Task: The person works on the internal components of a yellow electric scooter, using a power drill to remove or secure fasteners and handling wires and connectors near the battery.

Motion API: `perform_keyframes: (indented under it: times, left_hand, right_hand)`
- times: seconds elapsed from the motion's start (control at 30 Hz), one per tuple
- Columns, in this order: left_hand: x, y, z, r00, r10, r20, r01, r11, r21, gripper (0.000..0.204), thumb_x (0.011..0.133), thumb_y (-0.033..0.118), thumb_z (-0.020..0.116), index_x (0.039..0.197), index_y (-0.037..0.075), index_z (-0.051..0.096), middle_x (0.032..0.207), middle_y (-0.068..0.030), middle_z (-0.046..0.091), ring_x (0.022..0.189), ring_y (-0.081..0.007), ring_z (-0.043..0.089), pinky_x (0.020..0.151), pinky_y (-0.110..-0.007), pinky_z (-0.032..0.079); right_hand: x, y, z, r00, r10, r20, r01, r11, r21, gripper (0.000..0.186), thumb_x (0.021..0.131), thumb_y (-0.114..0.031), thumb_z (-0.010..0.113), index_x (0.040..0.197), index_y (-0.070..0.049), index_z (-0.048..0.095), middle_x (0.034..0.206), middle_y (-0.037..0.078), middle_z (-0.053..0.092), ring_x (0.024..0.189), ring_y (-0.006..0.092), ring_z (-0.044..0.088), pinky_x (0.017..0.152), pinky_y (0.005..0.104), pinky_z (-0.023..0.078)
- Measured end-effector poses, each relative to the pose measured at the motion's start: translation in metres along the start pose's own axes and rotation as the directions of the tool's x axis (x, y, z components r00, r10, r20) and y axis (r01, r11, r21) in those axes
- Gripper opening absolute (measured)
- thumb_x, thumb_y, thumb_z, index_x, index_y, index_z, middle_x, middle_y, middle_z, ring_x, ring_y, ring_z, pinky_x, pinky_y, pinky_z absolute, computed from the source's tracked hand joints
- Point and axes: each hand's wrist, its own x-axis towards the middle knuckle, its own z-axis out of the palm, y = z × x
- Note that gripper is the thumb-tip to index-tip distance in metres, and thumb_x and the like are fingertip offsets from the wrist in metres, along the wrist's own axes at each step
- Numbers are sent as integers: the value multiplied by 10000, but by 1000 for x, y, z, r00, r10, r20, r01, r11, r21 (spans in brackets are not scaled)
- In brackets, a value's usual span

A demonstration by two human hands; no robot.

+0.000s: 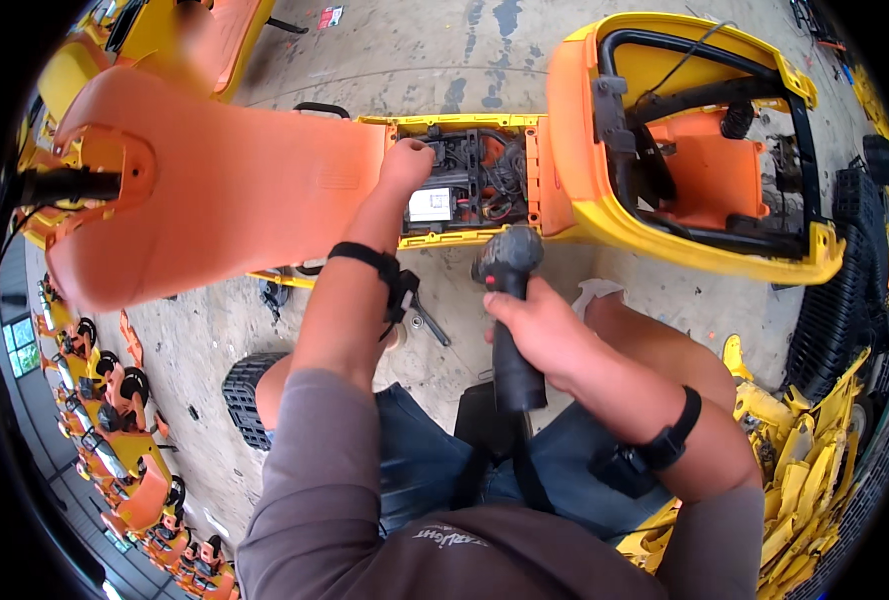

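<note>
Gray shirt (465, 560) sits nearest. Past it, the right hand (543, 333) has its fingers wrapped round a black power drill (518, 368). Beyond, the left hand (409, 168) is over an orange scooter's (245, 190) open wire box (455, 239); I cannot tell if its fingers hold anything.

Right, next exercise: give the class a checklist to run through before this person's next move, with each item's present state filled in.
1. Right hand has a firm hold on the dark pistol-shaped power tool: ok, fingers wrapped around its grip.
2. Bit fitted in the tool's nose: cannot tell, too unclear.
3. Left hand clear of the tool: ok, it is over the yellow-rimmed rectangular compartment, apart from the tool.
4. Left fingers empty: cannot tell, fingertips hidden.
5. White rectangular box in the compartment uncovered: ok.
6. Grey metal hand tool off the concrete floor: not ok, it lies there.
</note>
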Motion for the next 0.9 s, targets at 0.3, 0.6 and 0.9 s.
perform_keyframes:
  times: [0.3, 0.6, 0.9]
  left_hand:
    - [92, -28, 47, 950, -310, 48, 264, 705, -658, 317, 977, 221, 506, 1207, 14, 580, 1127, -79, 621, 856, -175, 689, 605, -280, 522]
    - [146, -34, 51, 856, -516, 40, 354, 527, -773, 274, 1015, 314, 549, 1078, 52, 599, 840, -61, 678, 602, -113, 630, 472, -235, 408]
    - [142, -19, 57, 787, -614, -57, 346, 517, -783, 324, 993, 275, 596, 1026, -46, 572, 737, -113, 673, 503, -166, 604, 427, -292, 408]
  right_hand:
    - [3, -6, -11, 996, 93, 2, -93, 990, -108, 432, 973, -276, 592, 1233, 22, 419, 889, 134, 642, 799, 192, 650, 737, 362, 528]
    - [-1, -27, -2, 977, 170, 125, -169, 985, -17, 413, 985, -186, 586, 1282, 16, 383, 957, 83, 588, 861, 148, 609, 801, 317, 500]
    - [10, -32, 4, 952, 293, 92, -294, 956, 2, 371, 1004, -185, 576, 1266, -2, 386, 1026, 67, 575, 876, 125, 607, 789, 296, 503]
